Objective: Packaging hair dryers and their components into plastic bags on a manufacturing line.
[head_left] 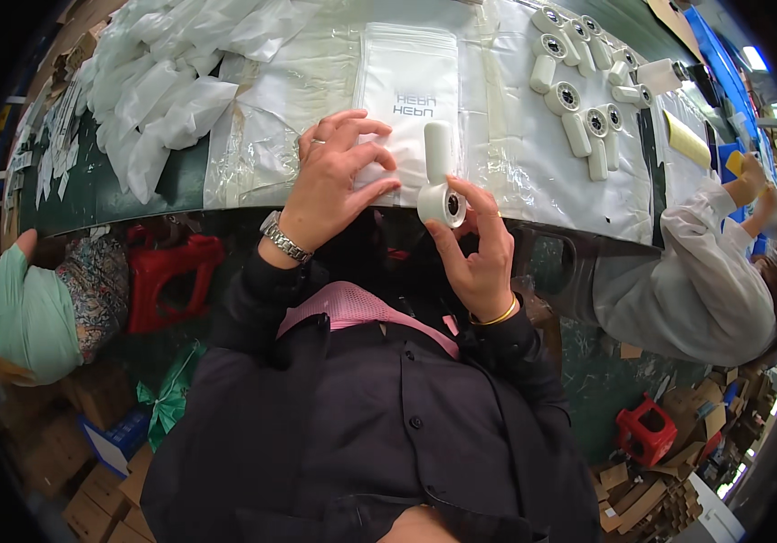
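Note:
A small white handheld fan (pixel 438 154) with a round head and a dark centre is at the table's near edge, its handle pointing away from me. My right hand (pixel 486 258) grips its round head between thumb and fingers. A stack of flat white pouches (pixel 406 68) with grey print lies just beyond, partly beneath the fan's handle. My left hand (pixel 338 176) rests at the lower left of that stack, fingers bent and apart, with nothing seen in it.
More white handheld fans (pixel 566 98) lie in a group on the right of the plastic-covered table. Loose white bags (pixel 153 100) are heaped at the left. Co-workers sit on both sides, one in a grey sleeve (pixel 705 262). Red stools (pixel 171 276) stand below the table.

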A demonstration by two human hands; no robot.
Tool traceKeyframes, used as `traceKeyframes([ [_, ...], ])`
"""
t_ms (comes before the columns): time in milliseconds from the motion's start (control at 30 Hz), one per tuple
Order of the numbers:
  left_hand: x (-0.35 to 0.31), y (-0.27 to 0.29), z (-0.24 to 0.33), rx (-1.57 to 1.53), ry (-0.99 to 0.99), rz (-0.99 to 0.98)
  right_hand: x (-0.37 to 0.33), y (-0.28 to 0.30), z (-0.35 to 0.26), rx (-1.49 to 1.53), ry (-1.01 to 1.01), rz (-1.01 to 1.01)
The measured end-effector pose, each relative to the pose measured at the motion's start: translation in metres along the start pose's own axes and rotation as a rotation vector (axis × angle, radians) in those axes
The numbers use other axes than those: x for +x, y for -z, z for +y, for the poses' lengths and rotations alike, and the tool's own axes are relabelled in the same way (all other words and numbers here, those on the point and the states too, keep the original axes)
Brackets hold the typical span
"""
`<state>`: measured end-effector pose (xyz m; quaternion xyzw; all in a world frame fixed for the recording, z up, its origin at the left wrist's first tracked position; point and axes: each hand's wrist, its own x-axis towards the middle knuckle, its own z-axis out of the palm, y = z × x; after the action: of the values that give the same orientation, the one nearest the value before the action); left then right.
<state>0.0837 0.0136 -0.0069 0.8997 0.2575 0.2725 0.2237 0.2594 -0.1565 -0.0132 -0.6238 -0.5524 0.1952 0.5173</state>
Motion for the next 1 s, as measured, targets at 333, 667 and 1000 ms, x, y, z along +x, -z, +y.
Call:
traceKeyframes([
  [333,0.000,-0.001,0.001,-0.017,0.049,-0.018,0.002,0.002,0.002,-0.053,0.083,0.003],
  [667,0.003,-0.014,-0.011,-0.052,0.115,0.078,0.003,0.009,0.002,-0.138,0.196,-0.093],
  [1000,0.003,-0.015,-0.004,-0.212,0.165,0.162,0.012,0.016,-0.004,-0.188,0.296,-0.212],
])
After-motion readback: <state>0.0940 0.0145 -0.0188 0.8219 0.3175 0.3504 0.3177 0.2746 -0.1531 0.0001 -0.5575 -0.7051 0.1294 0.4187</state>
